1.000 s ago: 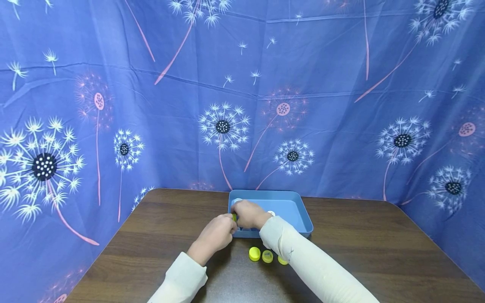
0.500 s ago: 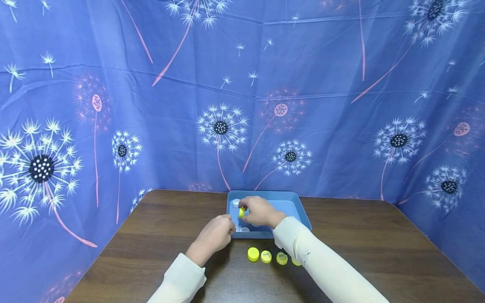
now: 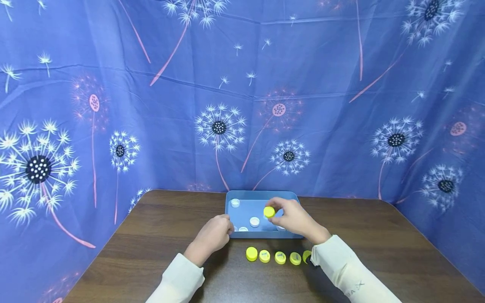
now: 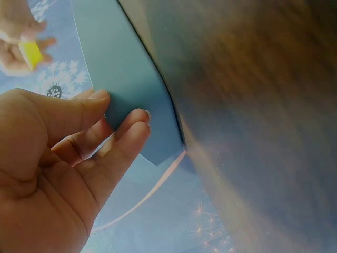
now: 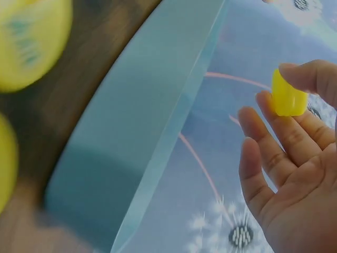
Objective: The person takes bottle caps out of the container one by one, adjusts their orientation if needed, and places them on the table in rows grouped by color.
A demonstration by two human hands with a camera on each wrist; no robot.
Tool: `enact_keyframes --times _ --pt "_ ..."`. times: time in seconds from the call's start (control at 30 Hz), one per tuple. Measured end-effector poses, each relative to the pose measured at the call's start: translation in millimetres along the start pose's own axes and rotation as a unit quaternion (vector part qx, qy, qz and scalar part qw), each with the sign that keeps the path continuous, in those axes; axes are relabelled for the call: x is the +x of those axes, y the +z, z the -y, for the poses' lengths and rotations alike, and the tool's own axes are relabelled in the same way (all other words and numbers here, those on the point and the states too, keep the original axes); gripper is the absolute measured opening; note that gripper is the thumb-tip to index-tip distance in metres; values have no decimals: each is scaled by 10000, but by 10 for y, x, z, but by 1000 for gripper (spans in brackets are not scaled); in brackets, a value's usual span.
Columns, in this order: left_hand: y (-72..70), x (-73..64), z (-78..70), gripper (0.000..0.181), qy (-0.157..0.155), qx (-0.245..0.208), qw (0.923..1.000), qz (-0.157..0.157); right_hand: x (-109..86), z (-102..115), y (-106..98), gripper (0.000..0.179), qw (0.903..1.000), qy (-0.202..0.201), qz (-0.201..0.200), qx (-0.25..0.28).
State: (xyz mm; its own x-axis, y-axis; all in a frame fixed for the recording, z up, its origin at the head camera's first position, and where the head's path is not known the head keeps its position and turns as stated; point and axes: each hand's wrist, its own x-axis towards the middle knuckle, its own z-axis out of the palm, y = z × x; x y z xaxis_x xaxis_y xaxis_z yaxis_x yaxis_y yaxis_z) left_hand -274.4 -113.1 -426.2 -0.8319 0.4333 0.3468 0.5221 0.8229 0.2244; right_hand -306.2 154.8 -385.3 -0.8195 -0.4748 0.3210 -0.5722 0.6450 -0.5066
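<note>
A yellow bottle cap [image 3: 269, 211] is pinched between the thumb and fingertips of my right hand [image 3: 297, 218], above the right part of the blue tray [image 3: 265, 235]. In the right wrist view, the same cap [image 5: 288, 94] shows side-on, with the little finger apart from it. My left hand [image 3: 213, 233] grips the near left corner of the tray; the left wrist view shows the thumb inside one face of its wall [image 4: 126, 58] and fingers on the other. Inside the tray lie several clear round lids, among them one in the middle [image 3: 254, 221] and one at the far left [image 3: 235, 203].
In front of the tray, a row of several yellow caps [image 3: 280, 258] lies on the brown wooden table [image 3: 166, 219]. The rightmost cap [image 3: 306, 256] is partly hidden by my right sleeve. A blue cloth [image 3: 333, 168] with dandelion print hangs behind the table.
My right hand has moved from beside the left hand to the right, carrying the yellow cap over the tray. More lids and row caps are uncovered. The left hand keeps its hold.
</note>
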Motion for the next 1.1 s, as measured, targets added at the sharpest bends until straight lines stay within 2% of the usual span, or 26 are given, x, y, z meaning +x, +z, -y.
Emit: enact_keyframes --times 0.13,0.3,0.5,0.77,1.1 --pt "-8 -3 -2 27 35 -38 10000 -26 -273 -104 -129 30 9995 304 -101 -60" --pt "1 -3 4 27 -10 -46 10000 24 -608 -263 -258 30 9974 672 -91 236" --pt "-1 4 -3 25 -116 -60 9999 94 -914 -499 -344 31 9957 786 -68 492" --pt "-7 27 14 25 -29 -71 10000 43 -1102 -718 -440 31 9923 1083 368 471" --pt "-7 34 15 25 -33 -97 9999 49 -1180 -832 -441 34 9869 998 1188 440"
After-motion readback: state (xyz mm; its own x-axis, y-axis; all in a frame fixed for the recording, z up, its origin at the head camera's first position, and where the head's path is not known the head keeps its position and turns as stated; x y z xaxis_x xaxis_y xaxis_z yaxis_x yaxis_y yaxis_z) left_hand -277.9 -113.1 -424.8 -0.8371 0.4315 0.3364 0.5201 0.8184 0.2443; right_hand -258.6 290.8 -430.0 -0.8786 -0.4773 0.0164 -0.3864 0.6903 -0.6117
